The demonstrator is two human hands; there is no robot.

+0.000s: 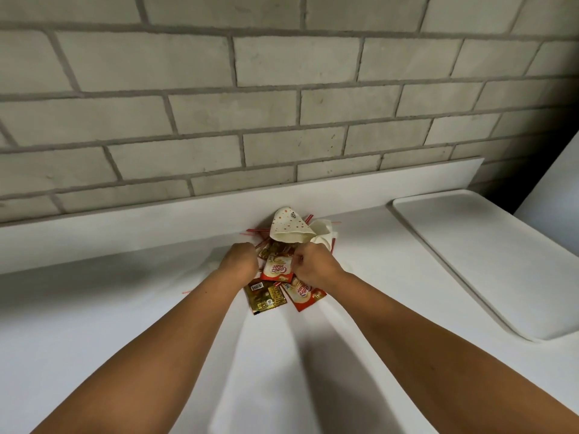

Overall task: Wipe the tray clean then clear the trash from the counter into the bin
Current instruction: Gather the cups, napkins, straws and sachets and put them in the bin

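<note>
Hands close on the trash pile (277, 270) from both sides: left hand (239, 261) and right hand (315, 266) curl tightly into it, equally near. The pile lies straight ahead against the backsplash, with a crushed paper cup (289, 228) at its far end. Knuckles hide which pieces each hand grips. The tray (485, 261) sits to the right; no bin is in view.

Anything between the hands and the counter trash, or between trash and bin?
Nothing visible between hands and trash: left hand and right hand are already on the sachet pile. Bin isn't in view, so that path can't be judged.
</note>
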